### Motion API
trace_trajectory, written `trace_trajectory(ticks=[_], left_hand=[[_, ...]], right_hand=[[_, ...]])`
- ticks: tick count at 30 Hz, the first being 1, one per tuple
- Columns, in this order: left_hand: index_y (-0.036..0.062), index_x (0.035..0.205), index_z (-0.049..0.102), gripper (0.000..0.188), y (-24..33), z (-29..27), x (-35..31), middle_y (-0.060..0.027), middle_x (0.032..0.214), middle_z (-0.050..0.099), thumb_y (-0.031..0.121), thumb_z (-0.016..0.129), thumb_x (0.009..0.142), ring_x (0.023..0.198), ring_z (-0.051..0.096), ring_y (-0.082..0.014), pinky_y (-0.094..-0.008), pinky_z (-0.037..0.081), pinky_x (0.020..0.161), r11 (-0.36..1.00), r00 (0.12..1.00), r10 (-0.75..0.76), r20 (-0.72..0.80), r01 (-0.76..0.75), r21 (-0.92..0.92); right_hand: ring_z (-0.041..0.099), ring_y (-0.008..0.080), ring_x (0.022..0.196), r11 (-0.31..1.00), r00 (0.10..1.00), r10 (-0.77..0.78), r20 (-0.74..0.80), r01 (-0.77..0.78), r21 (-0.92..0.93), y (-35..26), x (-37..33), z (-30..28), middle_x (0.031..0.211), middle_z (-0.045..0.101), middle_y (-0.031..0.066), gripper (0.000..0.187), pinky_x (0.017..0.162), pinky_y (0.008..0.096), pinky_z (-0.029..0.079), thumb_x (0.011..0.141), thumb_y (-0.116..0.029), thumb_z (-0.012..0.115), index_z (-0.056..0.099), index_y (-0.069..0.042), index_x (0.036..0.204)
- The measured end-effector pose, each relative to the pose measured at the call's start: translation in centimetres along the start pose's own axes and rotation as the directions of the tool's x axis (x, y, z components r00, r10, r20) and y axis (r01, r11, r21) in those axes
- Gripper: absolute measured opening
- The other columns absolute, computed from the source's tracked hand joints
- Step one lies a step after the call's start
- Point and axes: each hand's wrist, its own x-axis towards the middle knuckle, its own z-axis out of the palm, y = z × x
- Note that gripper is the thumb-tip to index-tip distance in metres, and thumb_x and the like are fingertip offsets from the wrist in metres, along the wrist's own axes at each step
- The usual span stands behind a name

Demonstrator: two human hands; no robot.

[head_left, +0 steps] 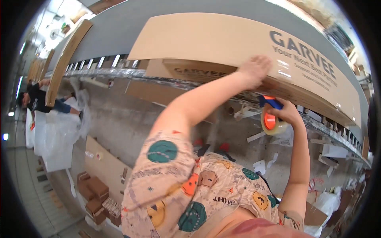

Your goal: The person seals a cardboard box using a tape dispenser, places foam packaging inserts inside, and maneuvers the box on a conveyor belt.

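A long brown cardboard box (206, 39) with dark print lies across the work surface in front of me. My left hand (257, 71) rests on the box near its front edge, fingers stretched out and holding nothing. Just below that edge, to the right, my right hand (290, 113) is closed round a tape dispenser (270, 120). It is blue and orange, with a roll of clear tape on it. Under the front of the box, a flap or second piece of printed cardboard (190, 70) shows in shadow.
The grey work surface (107, 33) has a row of rollers (90, 62) along its front. A wooden board (67, 59) stands at the left, near another person (47, 97). Cardboard scraps, brown cartons (93, 186) and white plastic wrap (55, 135) litter the floor.
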Motion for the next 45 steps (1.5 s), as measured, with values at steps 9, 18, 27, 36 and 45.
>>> trace_trajectory(ticks=[9, 18, 27, 36, 45], left_hand=[[0.0057, 0.127, 0.05, 0.059, -16.0, -7.1, -23.0, -0.0108, 0.127, 0.053, 0.027, 0.071, 0.076, 0.118, 0.049, -0.0292, -0.0401, 0.039, 0.101, 0.943, 0.931, -0.115, -0.348, 0.212, 0.256], [0.0109, 0.121, 0.058, 0.04, -18.3, -5.7, -23.8, -0.0101, 0.122, 0.057, 0.019, 0.065, 0.082, 0.116, 0.052, -0.0289, -0.0411, 0.039, 0.1, 0.999, 0.87, -0.003, -0.493, 0.03, 0.046], [0.0107, 0.117, 0.061, 0.035, -20.7, -7.1, -27.0, -0.0117, 0.12, 0.059, 0.013, 0.058, 0.082, 0.115, 0.053, -0.0281, -0.0404, 0.039, 0.1, 0.998, 0.901, 0.036, -0.433, -0.015, 0.053], [0.0027, 0.133, 0.041, 0.075, -18.8, -7.9, -18.2, -0.0183, 0.138, 0.042, 0.045, 0.066, 0.076, 0.128, 0.039, -0.0297, -0.0445, 0.029, 0.106, 0.993, 0.996, 0.002, -0.091, 0.008, 0.119], [0.0018, 0.129, 0.044, 0.071, -11.3, -6.6, -22.4, -0.0175, 0.135, 0.044, 0.036, 0.073, 0.075, 0.127, 0.039, -0.0334, -0.0463, 0.029, 0.106, 0.919, 0.901, -0.314, -0.3, 0.367, 0.141]], right_hand=[[0.067, 0.0213, 0.074, 0.959, 0.973, -0.23, -0.018, 0.23, 0.163, -16.5, -4.7, 4.4, 0.082, 0.07, 0.0114, 0.048, 0.073, 0.0333, 0.052, 0.072, -0.043, 0.073, 0.067, -0.01, 0.107], [0.062, 0.0208, 0.065, 0.947, 0.851, -0.266, -0.453, 0.142, -0.29, -37.3, 6.6, 2.0, 0.071, 0.066, 0.0123, 0.056, 0.06, 0.0341, 0.048, 0.07, -0.056, 0.063, 0.07, -0.002, 0.086], [0.062, 0.0375, 0.072, 0.965, 0.735, -0.124, -0.666, -0.067, -0.253, -28.1, -1.8, 25.4, 0.086, 0.056, 0.0214, 0.065, 0.062, 0.0443, 0.053, 0.068, -0.057, 0.069, 0.059, -0.02, 0.121], [0.066, 0.0319, 0.085, 0.965, 0.982, 0.159, 0.101, -0.177, 0.194, -28.8, 7.4, 15.6, 0.096, 0.067, 0.0202, 0.051, 0.077, 0.0379, 0.053, 0.063, -0.053, 0.07, 0.072, -0.009, 0.09], [0.057, 0.0198, 0.104, 0.524, 0.985, -0.121, -0.125, 0.17, 0.835, -11.5, -1.5, 13.0, 0.109, 0.061, 0.016, 0.075, 0.091, 0.0314, 0.044, 0.066, -0.028, 0.075, 0.048, 0.0, 0.13]])
